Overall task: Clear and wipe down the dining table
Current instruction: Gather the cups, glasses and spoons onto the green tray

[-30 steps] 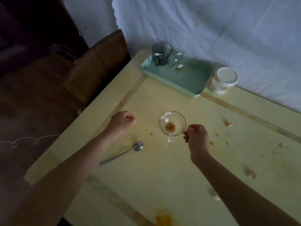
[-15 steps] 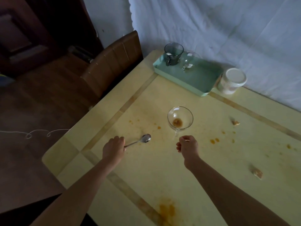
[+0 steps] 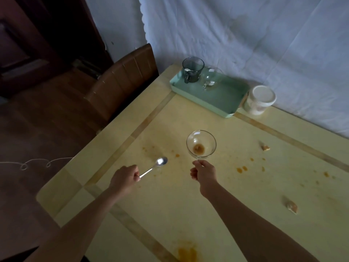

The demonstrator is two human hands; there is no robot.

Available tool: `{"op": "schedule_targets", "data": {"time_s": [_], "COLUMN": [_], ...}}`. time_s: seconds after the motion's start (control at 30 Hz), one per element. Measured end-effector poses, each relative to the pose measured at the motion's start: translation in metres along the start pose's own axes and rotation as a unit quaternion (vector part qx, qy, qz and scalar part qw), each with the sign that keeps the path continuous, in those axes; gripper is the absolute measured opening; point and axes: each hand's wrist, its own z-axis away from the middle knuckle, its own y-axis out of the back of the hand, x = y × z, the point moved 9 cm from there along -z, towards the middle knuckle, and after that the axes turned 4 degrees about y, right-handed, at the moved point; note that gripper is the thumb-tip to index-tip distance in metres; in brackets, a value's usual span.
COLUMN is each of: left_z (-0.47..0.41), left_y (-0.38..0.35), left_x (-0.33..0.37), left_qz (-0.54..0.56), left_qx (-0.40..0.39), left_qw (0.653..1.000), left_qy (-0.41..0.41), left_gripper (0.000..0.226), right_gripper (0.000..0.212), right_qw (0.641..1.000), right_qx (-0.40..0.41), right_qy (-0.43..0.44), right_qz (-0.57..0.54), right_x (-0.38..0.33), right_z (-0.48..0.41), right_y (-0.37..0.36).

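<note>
My left hand (image 3: 124, 179) is closed around the handle of a metal spoon (image 3: 158, 164), whose bowl points up and to the right above the yellow table (image 3: 170, 201). My right hand (image 3: 204, 172) pinches the stem of a clear stemmed glass (image 3: 201, 145) with a brown residue at its bottom. The glass stands upright, just beyond my fingers. Orange stains (image 3: 241, 169) and bread crumbs (image 3: 291, 206) dot the tabletop.
A green tray (image 3: 224, 99) at the far edge carries a dark glass mug (image 3: 192, 71) and a clear glass (image 3: 211, 78). A white lidded tub (image 3: 259, 100) stands beside it. A brown chair (image 3: 120, 82) sits at the left side. A large orange spill (image 3: 187, 253) lies near me.
My left hand moved down to the spoon, closed on its handle and raised it slightly. My right hand slid from the glass's rim side to its stem and gripped it.
</note>
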Motion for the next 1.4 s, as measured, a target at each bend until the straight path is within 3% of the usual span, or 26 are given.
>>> {"op": "schedule_targets", "data": {"time_s": [0.13, 0.23, 0.37, 0.57, 0.63, 0.97, 1.1, 1.2, 1.4], "left_z": [0.004, 0.008, 0.002, -0.016, -0.017, -0.029, -0.052, -0.074, -0.100], "left_y": [0.026, 0.040, 0.029, 0.002, -0.002, 0.004, 0.025, 0.039, 0.040], "left_x": [0.025, 0.074, 0.126, 0.138, 0.142, 0.161, 0.166, 0.172, 0.192], "left_qz": [0.260, 0.359, 0.387, 0.423, 0.436, 0.413, 0.426, 0.485, 0.555], "left_qx": [-0.055, -0.104, -0.153, -0.164, -0.173, -0.198, -0.158, -0.118, -0.126], "left_qw": [0.963, 0.927, 0.909, 0.881, 0.872, 0.884, 0.889, 0.864, 0.819], "left_qy": [0.041, 0.024, 0.029, 0.133, 0.142, 0.094, 0.061, 0.068, 0.077], "left_gripper": [0.006, 0.006, 0.024, 0.017, 0.024, 0.016, 0.020, 0.019, 0.016], "right_gripper": [0.015, 0.018, 0.019, 0.018, 0.018, 0.024, 0.025, 0.024, 0.027], "right_qw": [1.000, 1.000, 1.000, 1.000, 1.000, 1.000, 0.998, 0.994, 0.987], "right_qx": [-0.003, -0.007, -0.009, -0.022, -0.024, -0.002, 0.006, 0.022, 0.072], "right_qy": [-0.005, -0.006, -0.007, -0.003, 0.002, 0.023, 0.060, 0.100, 0.117], "right_qz": [-0.004, -0.007, -0.008, 0.002, 0.003, -0.010, -0.010, -0.038, -0.079], "right_x": [0.001, 0.000, -0.001, -0.002, -0.002, -0.019, -0.053, -0.097, -0.162], "right_z": [-0.002, -0.001, 0.001, 0.001, 0.001, -0.002, -0.003, -0.017, -0.083], "right_y": [0.005, 0.005, 0.003, 0.005, 0.004, 0.018, 0.034, 0.041, 0.046]}}
